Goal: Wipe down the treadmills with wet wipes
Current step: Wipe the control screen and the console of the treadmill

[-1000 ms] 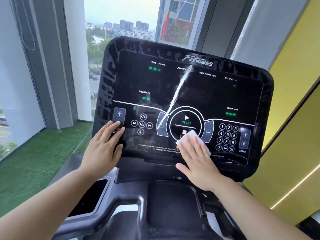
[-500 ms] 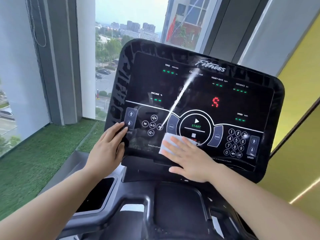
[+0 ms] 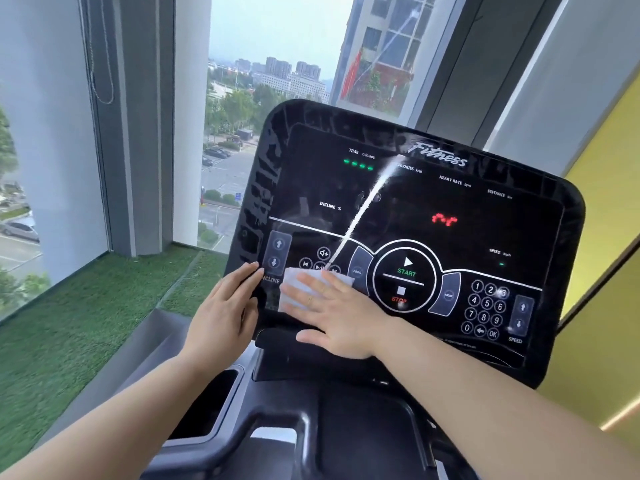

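R hand lies flat, fingers straight and spread, pressing the wet wipe onto the treadmill console. Nothing is gripped; the wipe is just pinned under the fingers. L hand is flat too, fingers straight, resting on the console's left border just beside the INCLINE arrows and holding nothing. The wipe sits low-left on the panel, between those arrows and the START/STOP ring. Whether the L fingertips touch the wipe's edge is hard to tell from this angle. The console's long axis runs left-right, and nearly all of it lies to the R of the wipe and above it, incl. the ring and the keypad. So I judge the next stroke goes rightward or up w/ the R hand, while the L hand only braces.
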Available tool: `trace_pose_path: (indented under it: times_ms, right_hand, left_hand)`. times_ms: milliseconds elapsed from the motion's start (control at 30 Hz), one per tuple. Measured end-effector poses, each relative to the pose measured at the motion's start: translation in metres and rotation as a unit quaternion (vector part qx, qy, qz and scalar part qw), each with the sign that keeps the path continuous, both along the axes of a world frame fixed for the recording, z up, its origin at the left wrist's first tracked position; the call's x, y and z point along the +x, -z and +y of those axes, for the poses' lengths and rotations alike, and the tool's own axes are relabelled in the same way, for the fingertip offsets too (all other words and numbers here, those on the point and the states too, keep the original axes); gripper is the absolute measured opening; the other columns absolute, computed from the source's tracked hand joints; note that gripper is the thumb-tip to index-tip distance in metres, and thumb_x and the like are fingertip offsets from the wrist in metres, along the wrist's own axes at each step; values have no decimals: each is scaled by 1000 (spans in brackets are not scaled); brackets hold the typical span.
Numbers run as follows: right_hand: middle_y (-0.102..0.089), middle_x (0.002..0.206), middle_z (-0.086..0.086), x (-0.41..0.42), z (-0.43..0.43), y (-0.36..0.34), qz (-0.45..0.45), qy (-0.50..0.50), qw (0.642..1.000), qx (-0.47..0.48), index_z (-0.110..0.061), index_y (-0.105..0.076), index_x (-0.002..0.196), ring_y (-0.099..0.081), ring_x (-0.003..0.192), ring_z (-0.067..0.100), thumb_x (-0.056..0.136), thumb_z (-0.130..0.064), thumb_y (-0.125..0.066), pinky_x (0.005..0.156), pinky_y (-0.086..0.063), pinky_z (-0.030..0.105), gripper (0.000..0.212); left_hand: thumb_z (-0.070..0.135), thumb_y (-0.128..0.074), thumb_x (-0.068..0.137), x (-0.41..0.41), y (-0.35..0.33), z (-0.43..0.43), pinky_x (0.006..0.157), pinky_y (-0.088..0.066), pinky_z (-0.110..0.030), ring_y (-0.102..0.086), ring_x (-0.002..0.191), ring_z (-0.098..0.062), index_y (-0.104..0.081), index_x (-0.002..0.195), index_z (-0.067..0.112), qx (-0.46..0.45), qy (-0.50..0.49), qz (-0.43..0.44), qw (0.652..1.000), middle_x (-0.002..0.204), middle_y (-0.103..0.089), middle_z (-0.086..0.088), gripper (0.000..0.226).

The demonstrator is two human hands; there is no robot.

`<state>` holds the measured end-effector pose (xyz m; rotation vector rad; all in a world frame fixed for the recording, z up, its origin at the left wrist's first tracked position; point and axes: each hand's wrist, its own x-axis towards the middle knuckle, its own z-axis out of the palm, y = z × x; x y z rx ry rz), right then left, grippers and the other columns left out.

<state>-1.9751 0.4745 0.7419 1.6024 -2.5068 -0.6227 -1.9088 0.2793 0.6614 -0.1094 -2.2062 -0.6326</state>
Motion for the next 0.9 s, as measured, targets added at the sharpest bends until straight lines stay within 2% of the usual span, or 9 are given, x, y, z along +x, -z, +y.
trace_pose_path:
  times_ms: [67,167,233,400,567,700,800,833,900]
  right_hand:
    - [25,145,-21,0,-9,-4,8,-1,1000,2,-35,-3,151,34,132,6,74,-65,14,110,27,33,85]
    - [27,143,-22,-2,-20,-8,35,12,999,-4,-38,1,150,33,131,4,91,-61,-5,110,27,32,63]
    - [29,144,-21,-7,-29,-13,48,23,998,-28,-39,7,149,34,132,4,98,-57,-13,110,27,33,57]
    - [32,144,-18,-21,-46,-32,90,64,991,-81,-39,14,147,29,141,11,99,-56,-11,113,23,37,57]
    - [33,147,-17,-35,-31,-53,95,147,973,-152,-38,17,145,31,140,12,100,-54,-11,113,22,37,56]
    - [31,152,-13,-46,7,-59,87,265,923,-265,-36,18,147,33,139,14,100,-51,-12,111,25,36,58]
    - [36,150,-4,-34,3,-43,76,339,879,-326,-29,24,144,32,140,23,98,-54,-13,112,22,42,64]
    - [41,146,-2,-28,-6,-37,64,344,877,-329,-27,29,141,35,137,24,98,-56,-12,112,22,44,66]
    - [47,140,-1,-20,-25,-27,46,310,900,-301,-26,33,136,43,130,23,96,-59,-9,110,25,46,67]
  left_hand:
    - [23,-35,88,1,-1,0,97,-39,-26,-51,117,-21,-57,128,5,10,3,-2,1000,133,-54,-7,49]
    - [24,-35,88,1,-4,1,93,-45,-30,-50,116,-18,-57,128,6,23,9,-3,1000,133,-54,-5,49]
    - [25,-35,88,3,-6,1,91,-46,-31,-49,116,-16,-57,128,6,26,11,-4,1000,132,-54,-6,50]
    - [27,-35,89,5,-13,4,93,-44,-28,-48,115,-16,-58,128,7,25,-4,-8,1000,131,-55,-6,50]
    - [24,-37,87,2,-16,11,97,-32,-26,-43,114,-20,-60,123,3,7,-24,-16,1000,127,-58,-11,48]
    - [25,-37,86,0,-18,14,98,-31,-28,-42,113,-21,-61,122,3,-3,-38,-19,999,125,-59,-11,49]
    - [27,-38,86,-1,-19,18,97,-32,-30,-43,113,-22,-62,120,4,-7,-51,-12,999,124,-59,-10,48]
    - [27,-38,86,-2,-20,20,96,-33,-31,-43,112,-23,-63,120,4,-11,-57,-9,998,123,-60,-10,48]
    - [28,-38,86,-4,-21,23,96,-38,-35,-45,113,-25,-64,118,5,-18,-69,-2,997,123,-60,-10,47]
